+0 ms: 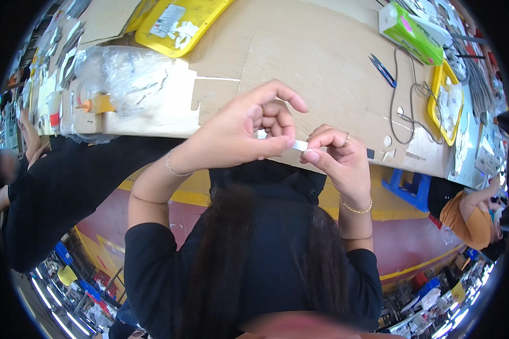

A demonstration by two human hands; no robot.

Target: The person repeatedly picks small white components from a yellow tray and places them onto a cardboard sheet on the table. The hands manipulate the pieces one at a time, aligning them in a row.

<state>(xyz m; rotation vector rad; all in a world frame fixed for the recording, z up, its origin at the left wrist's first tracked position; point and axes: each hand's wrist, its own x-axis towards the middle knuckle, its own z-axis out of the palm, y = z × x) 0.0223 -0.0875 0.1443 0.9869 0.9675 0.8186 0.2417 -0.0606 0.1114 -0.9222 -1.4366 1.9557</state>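
Between my two hands, just over the near edge of the table, is a small white rectangular piece [300, 145]. My left hand [268, 121] pinches its left end with thumb and a finger, the index finger raised and curved. A bit of something white also shows inside the curled fingers of that hand; what it is I cannot make out. On the other end, the thumb and index finger of my right hand [338, 151] are closed. Similar small white pieces [185, 34] lie in the yellow tray [201, 35] at the far left.
Cardboard covers the table [300, 62]. At left lie a clear plastic bag [124, 73] and an orange-tipped glue bottle [99, 104]. To the right are blue snips [383, 70], a grey cord [395, 107], a green tissue pack [413, 37] and another yellow tray [434, 110]. People sit on both sides.
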